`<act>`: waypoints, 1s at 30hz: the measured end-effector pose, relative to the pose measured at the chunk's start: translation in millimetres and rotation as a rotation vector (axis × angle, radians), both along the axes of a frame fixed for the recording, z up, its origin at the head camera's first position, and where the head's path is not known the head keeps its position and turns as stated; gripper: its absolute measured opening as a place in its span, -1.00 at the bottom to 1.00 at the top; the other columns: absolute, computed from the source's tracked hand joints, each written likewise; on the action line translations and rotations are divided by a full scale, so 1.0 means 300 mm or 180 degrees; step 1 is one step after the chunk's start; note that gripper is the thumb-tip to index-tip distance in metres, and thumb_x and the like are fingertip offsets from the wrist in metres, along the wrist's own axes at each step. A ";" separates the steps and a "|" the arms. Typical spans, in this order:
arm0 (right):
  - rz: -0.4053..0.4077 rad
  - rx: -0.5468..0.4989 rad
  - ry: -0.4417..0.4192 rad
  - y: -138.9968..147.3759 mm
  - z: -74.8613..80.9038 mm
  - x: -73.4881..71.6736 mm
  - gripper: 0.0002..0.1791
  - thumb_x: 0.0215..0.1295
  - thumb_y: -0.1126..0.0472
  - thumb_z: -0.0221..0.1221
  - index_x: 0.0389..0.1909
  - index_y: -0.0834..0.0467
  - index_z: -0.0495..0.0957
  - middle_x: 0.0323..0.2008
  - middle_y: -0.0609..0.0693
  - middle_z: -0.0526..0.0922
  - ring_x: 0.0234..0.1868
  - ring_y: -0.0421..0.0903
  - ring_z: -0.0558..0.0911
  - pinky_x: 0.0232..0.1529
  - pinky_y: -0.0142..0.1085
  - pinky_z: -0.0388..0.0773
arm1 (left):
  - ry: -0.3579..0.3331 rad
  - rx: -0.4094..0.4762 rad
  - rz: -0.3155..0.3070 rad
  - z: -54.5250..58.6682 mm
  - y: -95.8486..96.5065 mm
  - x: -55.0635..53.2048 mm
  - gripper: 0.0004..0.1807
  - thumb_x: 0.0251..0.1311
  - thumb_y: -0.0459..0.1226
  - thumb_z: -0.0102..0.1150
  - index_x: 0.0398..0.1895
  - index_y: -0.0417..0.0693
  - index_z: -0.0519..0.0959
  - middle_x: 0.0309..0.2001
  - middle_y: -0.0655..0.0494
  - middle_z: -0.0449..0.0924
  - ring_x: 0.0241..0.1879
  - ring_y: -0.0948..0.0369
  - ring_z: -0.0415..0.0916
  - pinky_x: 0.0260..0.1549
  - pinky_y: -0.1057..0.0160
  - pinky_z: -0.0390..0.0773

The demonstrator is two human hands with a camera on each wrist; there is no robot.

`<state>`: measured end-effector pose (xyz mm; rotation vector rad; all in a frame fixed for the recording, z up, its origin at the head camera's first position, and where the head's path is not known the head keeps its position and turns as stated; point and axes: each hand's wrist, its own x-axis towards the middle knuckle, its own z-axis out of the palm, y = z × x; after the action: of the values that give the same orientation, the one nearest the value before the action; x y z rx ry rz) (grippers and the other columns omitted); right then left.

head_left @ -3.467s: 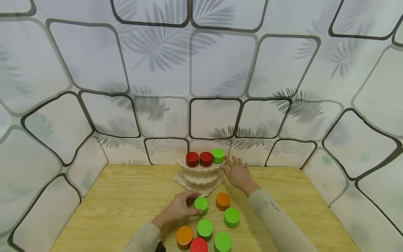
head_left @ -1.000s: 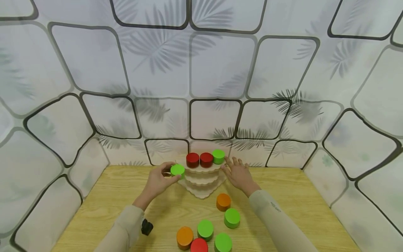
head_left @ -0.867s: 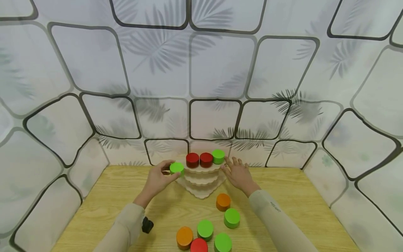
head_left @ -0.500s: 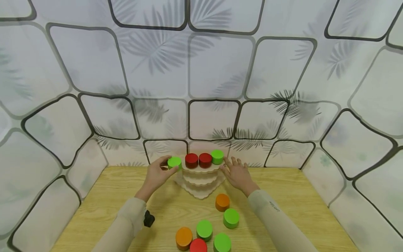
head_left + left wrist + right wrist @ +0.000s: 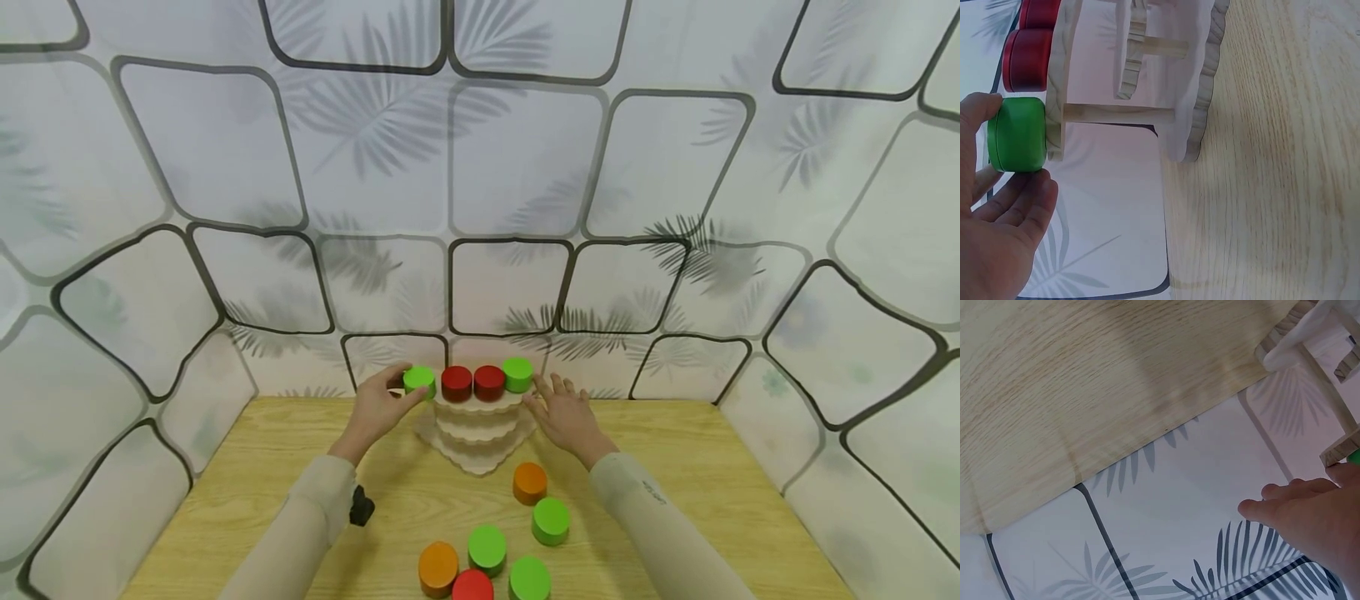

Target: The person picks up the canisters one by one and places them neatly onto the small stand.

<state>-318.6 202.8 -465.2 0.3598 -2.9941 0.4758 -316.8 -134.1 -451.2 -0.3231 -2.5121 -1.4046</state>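
Wood-grain tabletop, patterned wall. Pale wooden tiered stand: top tier bears 2 red cylinders and 1 green cylinder, seemingly done. Left hand: pinching another green cylinder, tier's left end. Right hand: holding nothing, near right end. Seemingly remaining: 3 loose green cylinders, 2 orange cylinders, 1 red cylinder.

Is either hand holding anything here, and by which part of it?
The left hand grips the leftmost green cylinder by its curved side. The right hand, beside the tiered stand, holds nothing.
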 end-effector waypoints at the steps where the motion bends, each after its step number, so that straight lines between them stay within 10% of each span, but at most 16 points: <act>1: -0.0001 -0.0047 -0.0018 -0.001 0.001 0.000 -0.25 0.69 -0.22 -0.16 0.65 0.17 0.17 0.60 0.42 0.15 0.58 0.49 0.18 0.48 0.52 0.07 | -0.0014 -0.0011 -0.0001 -0.001 0.001 -0.004 -0.32 0.31 -0.15 0.46 0.41 -0.27 0.51 0.16 -0.24 0.71 0.12 -0.10 0.68 0.03 -0.06 0.72; 30: -0.0024 0.0076 -0.0227 -0.021 0.005 -0.011 -0.18 0.70 -0.27 -0.24 0.69 0.22 0.02 0.65 0.36 0.05 0.63 0.44 0.10 0.52 0.49 0.00 | -0.0094 -0.0272 -0.0041 0.030 0.021 -0.046 -0.30 0.36 -0.11 0.42 0.45 -0.27 0.46 0.14 -0.30 0.69 0.14 -0.17 0.66 0.01 -0.11 0.71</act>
<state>-321.9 196.6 -463.7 0.3402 -3.0713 0.4622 -330.5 -127.8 -442.2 -0.3375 -2.6033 -1.3185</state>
